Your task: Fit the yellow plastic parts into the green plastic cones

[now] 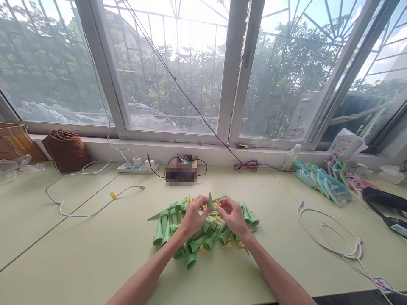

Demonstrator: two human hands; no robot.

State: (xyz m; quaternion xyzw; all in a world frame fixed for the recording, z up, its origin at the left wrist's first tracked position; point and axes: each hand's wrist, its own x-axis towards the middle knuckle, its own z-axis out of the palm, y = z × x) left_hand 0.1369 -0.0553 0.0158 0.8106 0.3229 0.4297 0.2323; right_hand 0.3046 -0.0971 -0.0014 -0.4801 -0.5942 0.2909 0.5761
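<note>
My left hand is closed on a green plastic spike, its pointed tip upward between thumb and fingers. Close beside it, my right hand has its thumb and fingertips drawn together near the spike; whatever is in them is too small to make out. Under and around both hands lies a loose pile of green hollow plastic spikes with round open ends. Small yellow plastic pieces are scattered among them. My hands and wrists hide part of the pile.
Behind the pile stand a small box with a blurred front and a power strip. White cables lie at right and left. Bagged teal hangers and a bottle are at back right, a brown bag at back left.
</note>
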